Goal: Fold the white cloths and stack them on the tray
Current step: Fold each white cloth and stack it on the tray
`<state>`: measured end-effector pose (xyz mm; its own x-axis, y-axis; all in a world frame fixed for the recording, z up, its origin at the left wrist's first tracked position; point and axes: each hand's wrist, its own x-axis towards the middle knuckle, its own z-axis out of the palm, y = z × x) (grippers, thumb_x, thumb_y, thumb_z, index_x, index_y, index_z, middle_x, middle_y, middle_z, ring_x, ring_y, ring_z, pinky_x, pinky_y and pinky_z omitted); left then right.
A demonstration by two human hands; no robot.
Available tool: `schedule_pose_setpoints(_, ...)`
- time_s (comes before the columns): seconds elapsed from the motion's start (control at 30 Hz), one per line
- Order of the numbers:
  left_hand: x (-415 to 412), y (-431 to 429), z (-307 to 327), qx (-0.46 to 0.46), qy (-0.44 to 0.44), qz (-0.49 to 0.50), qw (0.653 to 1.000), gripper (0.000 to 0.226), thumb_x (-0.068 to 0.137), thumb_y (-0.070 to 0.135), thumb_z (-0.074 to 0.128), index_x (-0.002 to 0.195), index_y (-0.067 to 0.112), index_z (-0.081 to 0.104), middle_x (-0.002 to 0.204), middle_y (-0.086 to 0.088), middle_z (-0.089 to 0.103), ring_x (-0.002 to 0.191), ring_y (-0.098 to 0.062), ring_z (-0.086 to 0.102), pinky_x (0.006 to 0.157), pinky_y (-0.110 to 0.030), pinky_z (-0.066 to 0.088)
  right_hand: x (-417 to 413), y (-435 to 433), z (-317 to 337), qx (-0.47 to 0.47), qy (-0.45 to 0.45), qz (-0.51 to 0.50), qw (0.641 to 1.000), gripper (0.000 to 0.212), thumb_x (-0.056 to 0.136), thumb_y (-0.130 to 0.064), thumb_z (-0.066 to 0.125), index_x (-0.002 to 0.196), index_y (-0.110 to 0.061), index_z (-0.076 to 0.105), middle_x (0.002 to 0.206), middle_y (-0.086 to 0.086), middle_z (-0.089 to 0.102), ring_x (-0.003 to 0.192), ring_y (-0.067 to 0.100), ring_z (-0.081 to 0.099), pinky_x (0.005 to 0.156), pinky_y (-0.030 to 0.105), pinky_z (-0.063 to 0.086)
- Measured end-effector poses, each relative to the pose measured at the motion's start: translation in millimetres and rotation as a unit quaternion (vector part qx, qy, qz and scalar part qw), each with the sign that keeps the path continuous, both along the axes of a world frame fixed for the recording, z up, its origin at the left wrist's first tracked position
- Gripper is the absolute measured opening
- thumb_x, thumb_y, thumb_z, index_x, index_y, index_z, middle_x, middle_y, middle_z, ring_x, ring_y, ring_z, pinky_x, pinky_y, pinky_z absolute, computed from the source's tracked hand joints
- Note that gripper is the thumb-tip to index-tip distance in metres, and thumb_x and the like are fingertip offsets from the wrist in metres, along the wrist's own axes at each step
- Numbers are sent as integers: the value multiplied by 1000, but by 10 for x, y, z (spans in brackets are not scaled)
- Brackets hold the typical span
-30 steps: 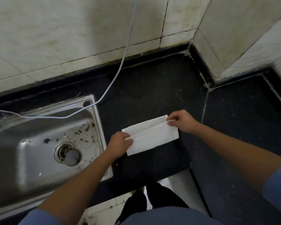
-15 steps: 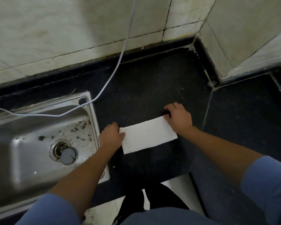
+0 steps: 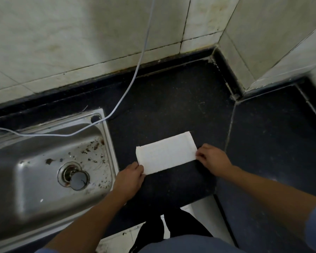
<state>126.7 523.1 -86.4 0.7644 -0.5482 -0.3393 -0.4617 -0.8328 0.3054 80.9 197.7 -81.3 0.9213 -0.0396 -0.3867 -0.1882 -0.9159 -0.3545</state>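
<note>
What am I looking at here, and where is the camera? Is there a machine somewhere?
There is no machine. These are a person's two bare hands, filmed by one camera worn on the head and looking down. On the dark counter lies a folded white cloth, beside a steel sink with a thin cable trailing over its far edge. The left hand pinches the cloth's near left corner, and the right hand pinches its near right corner. No tray shows in this view.

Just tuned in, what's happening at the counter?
A person is folding a white cloth on the dark counter beside the sink. The cloth lies flat as a rectangle. The left hand pinches its near left corner, the right hand its near right corner. No tray is in view.
</note>
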Motion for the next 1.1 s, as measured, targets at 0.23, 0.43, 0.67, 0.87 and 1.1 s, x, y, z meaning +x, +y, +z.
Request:
schedule_pose_setpoints(0.23,235,-181,98,85,-30,-49,995,43,93,34,53,132,16,49,149,-11,31,135,-29,33,105,-43,35,500,322,94,-30,66,-189,979,49,86,-39,66,126,-15,51,119,9,57,106,29,59,83,38,49)
schedule_pose_setpoints(0.43,278,-211,166,123,-4,-51,991,51,93,35,53,138,17,40,154,-9,19,140,-27,22,112,-42,27,667,304,121,103,129,-319,933,30,81,-20,69,106,-6,65,105,14,66,95,28,63,76,35,51)
schedule_pose_setpoints(0.67,169,88,244,20,-7,42,999,42,90,30,57,130,18,52,134,-4,46,119,-22,45,97,-33,40,702,683,572,320,149,-352,867,10,82,-4,68,90,-3,61,94,12,67,79,21,65,59,30,53)
schedule_pose_setpoints(0.87,45,438,328,11,-4,100,995,35,89,27,58,123,17,57,124,-4,52,113,-21,49,92,-32,42,748,1536,446,261,148,-231,925,8,81,-10,70,85,-9,63,86,4,62,78,18,65,61,33,59)
schedule_pose_setpoints(1.1,-73,583,341,22,11,120,993,33,91,28,54,123,18,54,122,-4,51,111,-22,50,90,-33,42,753,1913,129,107,131,-120,978,27,80,-25,69,101,-11,61,104,8,66,100,26,63,81,32,50)
